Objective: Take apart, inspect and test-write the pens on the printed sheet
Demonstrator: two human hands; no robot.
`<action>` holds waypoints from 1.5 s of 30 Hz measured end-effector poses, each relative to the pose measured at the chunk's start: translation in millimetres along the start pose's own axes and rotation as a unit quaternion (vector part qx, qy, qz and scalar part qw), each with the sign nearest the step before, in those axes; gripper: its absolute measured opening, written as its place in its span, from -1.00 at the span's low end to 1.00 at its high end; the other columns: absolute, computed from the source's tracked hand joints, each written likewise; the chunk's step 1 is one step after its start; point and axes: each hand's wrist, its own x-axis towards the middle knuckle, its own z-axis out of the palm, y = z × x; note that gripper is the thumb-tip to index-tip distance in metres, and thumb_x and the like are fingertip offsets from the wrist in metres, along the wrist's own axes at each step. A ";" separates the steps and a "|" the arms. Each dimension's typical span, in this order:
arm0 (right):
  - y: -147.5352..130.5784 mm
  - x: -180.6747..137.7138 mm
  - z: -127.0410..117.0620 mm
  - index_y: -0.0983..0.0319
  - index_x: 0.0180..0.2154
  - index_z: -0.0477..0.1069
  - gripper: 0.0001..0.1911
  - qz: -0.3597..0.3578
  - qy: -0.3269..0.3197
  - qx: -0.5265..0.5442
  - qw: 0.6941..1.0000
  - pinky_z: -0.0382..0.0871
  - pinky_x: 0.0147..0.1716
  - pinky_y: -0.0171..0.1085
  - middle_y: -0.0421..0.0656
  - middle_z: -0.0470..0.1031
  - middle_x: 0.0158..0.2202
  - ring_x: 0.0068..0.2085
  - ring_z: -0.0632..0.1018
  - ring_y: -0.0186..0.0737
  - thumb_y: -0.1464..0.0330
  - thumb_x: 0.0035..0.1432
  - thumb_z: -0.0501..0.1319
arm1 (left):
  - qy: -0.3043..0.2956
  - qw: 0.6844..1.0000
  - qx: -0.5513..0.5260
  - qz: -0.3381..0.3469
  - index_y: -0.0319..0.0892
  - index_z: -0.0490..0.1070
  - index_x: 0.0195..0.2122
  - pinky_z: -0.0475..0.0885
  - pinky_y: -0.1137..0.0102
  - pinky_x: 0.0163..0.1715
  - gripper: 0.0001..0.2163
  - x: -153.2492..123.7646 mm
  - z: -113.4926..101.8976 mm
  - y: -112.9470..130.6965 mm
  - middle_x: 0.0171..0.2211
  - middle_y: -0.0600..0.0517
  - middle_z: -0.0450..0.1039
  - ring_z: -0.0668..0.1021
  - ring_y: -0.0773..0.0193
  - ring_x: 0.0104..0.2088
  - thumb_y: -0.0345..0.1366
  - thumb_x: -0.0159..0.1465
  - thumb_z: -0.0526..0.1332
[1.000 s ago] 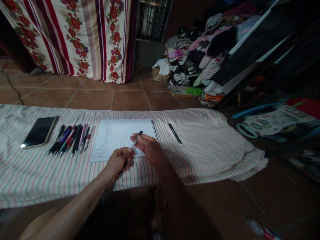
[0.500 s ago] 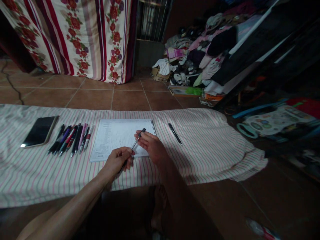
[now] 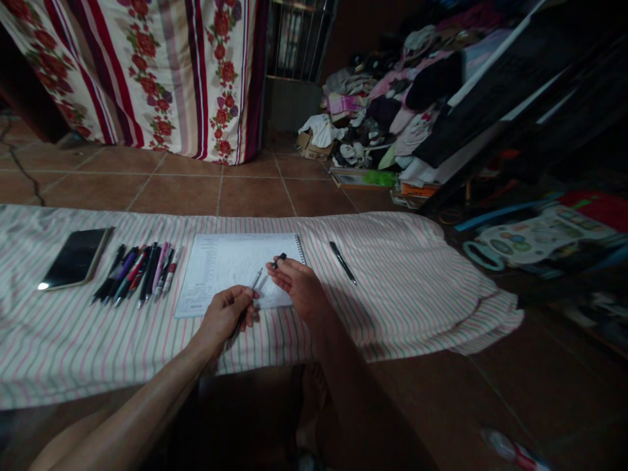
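My left hand is closed around a pen whose silver tip points up and to the right. My right hand pinches the pen's small dark cap, held just apart from the tip. Both hands hover over the lower right corner of a spiral notebook lying open on a striped cloth. A row of several pens lies left of the notebook. One black pen lies to its right.
A dark phone rests at the cloth's left end. Tiled floor stretches beyond to a floral curtain. A heap of clothes and toys crowds the right side.
The cap has come off the pen: my right hand drew it up and to the right while my left hand kept the pen body.
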 end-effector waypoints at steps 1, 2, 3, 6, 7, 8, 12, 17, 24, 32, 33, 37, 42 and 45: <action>0.3 -0.3 0.2 0.25 -0.33 0.42 -0.79 0.004 -0.009 0.000 1.000 0.31 -0.26 -0.35 -0.11 0.54 -0.29 -0.25 0.53 -0.31 0.28 -0.05 0.25 | 0.008 1.000 -0.007 0.002 -0.27 0.37 -0.43 0.15 0.53 -0.70 -0.69 -0.2 0.1 1.3 -0.71 0.12 0.30 0.30 0.46 -0.71 -0.07 0.04 0.22; 0.8 -0.6 0.4 0.25 -0.33 0.42 -0.79 0.008 -0.017 0.002 1.000 0.31 -0.26 -0.35 -0.11 0.54 -0.29 -0.24 0.53 -0.31 0.28 -0.05 0.25 | 0.016 1.000 -0.013 0.003 -0.27 0.37 -0.42 0.14 0.53 -0.70 -0.69 -0.4 0.2 2.5 -0.71 0.12 0.30 0.30 0.46 -0.71 -0.08 0.03 0.23; 1.5 -0.8 0.7 0.24 -0.31 0.41 -0.78 0.013 -0.023 0.005 1.000 0.32 -0.26 -0.35 -0.11 0.54 -0.29 -0.24 0.54 -0.30 0.29 -0.05 0.25 | 0.022 1.000 -0.019 0.003 -0.27 0.38 -0.43 0.13 0.53 -0.70 -0.70 -0.4 0.3 3.8 -0.70 0.12 0.30 0.30 0.46 -0.71 -0.09 0.03 0.23; 4.5 -1.2 1.8 0.22 -0.25 0.41 -0.76 0.025 -0.035 0.017 0.999 0.33 -0.27 -0.35 -0.13 0.53 -0.30 -0.24 0.54 -0.30 0.30 -0.03 0.23 | 0.031 0.999 -0.033 -0.001 -0.27 0.37 -0.42 0.10 0.53 -0.71 -0.72 -0.1 0.4 7.0 -0.69 0.12 0.30 0.29 0.47 -0.72 -0.12 0.03 0.24; 5.9 -1.1 2.2 0.22 -0.25 0.41 -0.75 0.029 -0.039 0.020 0.999 0.33 -0.27 -0.35 -0.13 0.53 -0.29 -0.24 0.53 -0.30 0.29 -0.03 0.23 | 0.033 0.999 -0.037 -0.003 -0.27 0.37 -0.41 0.10 0.53 -0.71 -0.73 0.1 0.5 7.8 -0.69 0.12 0.31 0.28 0.47 -0.72 -0.12 0.04 0.24; 7.4 -1.0 2.8 0.21 -0.25 0.41 -0.76 0.034 -0.044 0.024 0.998 0.33 -0.27 -0.36 -0.14 0.52 -0.28 -0.24 0.53 -0.31 0.29 -0.03 0.23 | 0.037 0.999 -0.039 -0.003 -0.27 0.37 -0.40 0.10 0.54 -0.71 -0.73 0.3 0.6 8.5 -0.68 0.12 0.31 0.28 0.48 -0.71 -0.13 0.04 0.24; 14.3 0.5 5.3 0.20 -0.28 0.44 -0.78 0.046 -0.048 0.031 0.997 0.34 -0.30 -0.40 -0.19 0.49 -0.28 -0.28 0.51 -0.38 0.30 -0.04 0.24 | 0.061 0.998 -0.030 -0.005 -0.23 0.32 -0.49 0.05 0.56 -0.73 -0.75 1.8 0.9 9.9 -0.74 0.17 0.26 0.22 0.52 -0.74 -0.14 0.04 0.25; 21.2 0.2 8.1 0.22 -0.27 0.43 -0.78 0.050 -0.066 0.051 0.995 0.36 -0.28 -0.38 -0.18 0.49 -0.32 -0.31 0.51 -0.37 0.32 -0.05 0.25 | 0.073 0.997 -0.035 0.012 -0.22 0.31 -0.53 0.04 0.57 -0.72 -0.73 5.9 1.3 8.3 -0.75 0.19 0.26 0.22 0.54 -0.74 -0.14 -0.03 0.32; 23.5 -5.1 10.5 0.17 -0.04 0.29 -0.49 0.021 -0.101 0.059 0.993 0.37 -0.18 -0.27 -0.19 0.51 -0.32 -0.26 0.54 -0.28 0.30 -0.09 0.30 | 0.072 0.996 -0.035 0.035 -0.22 0.36 -0.47 0.08 0.57 -0.69 -0.69 7.4 2.8 7.3 -0.73 0.16 0.32 0.26 0.51 -0.72 -0.11 -0.11 0.35; 23.0 -8.1 10.9 0.23 -0.19 0.35 -0.56 0.008 -0.103 0.069 0.992 0.37 -0.14 -0.23 -0.18 0.51 -0.36 -0.34 0.53 -0.30 0.27 -0.18 0.34 | 0.097 0.995 0.014 0.026 -0.25 0.38 -0.48 -0.11 0.56 -0.77 -0.66 5.5 4.2 9.0 -0.75 0.14 0.30 0.12 0.56 -0.79 -0.04 -0.07 0.31; 22.7 -8.5 10.9 0.23 -0.20 0.36 -0.56 0.008 -0.100 0.069 0.993 0.37 -0.15 -0.23 -0.19 0.51 -0.37 -0.34 0.53 -0.30 0.27 -0.19 0.35 | 0.098 0.995 0.014 0.025 -0.25 0.38 -0.47 -0.11 0.56 -0.77 -0.66 5.7 4.3 8.4 -0.75 0.14 0.30 0.12 0.56 -0.79 -0.04 -0.07 0.31; 22.2 -10.3 12.1 0.23 -0.24 0.38 -0.59 0.007 -0.105 0.069 0.992 0.36 -0.18 -0.27 -0.22 0.48 -0.40 -0.37 0.50 -0.34 0.28 -0.22 0.36 | 0.094 0.995 0.010 0.038 -0.24 0.37 -0.47 -0.09 0.57 -0.78 -0.68 6.9 3.6 5.8 -0.75 0.15 0.31 0.13 0.56 -0.79 -0.06 -0.05 0.30; 24.3 -13.5 16.9 0.22 -0.22 0.36 -0.60 -0.011 -0.088 0.048 0.995 0.35 -0.22 -0.29 -0.21 0.48 -0.39 -0.38 0.49 -0.35 0.26 -0.17 0.32 | 0.101 0.994 0.020 0.045 -0.24 0.36 -0.48 -0.03 0.57 -0.78 -0.70 6.3 2.7 6.2 -0.74 0.14 0.33 0.17 0.54 -0.79 -0.09 -0.04 0.30; 28.0 -13.8 19.7 0.24 -0.22 0.34 -0.58 -0.006 -0.078 0.043 0.996 0.36 -0.24 -0.27 -0.21 0.47 -0.42 -0.40 0.49 -0.33 0.25 -0.17 0.32 | 0.106 0.993 0.039 0.044 -0.23 0.37 -0.48 0.07 0.56 -0.75 -0.72 6.4 1.7 4.5 -0.73 0.13 0.36 0.23 0.51 -0.78 -0.09 -0.01 0.28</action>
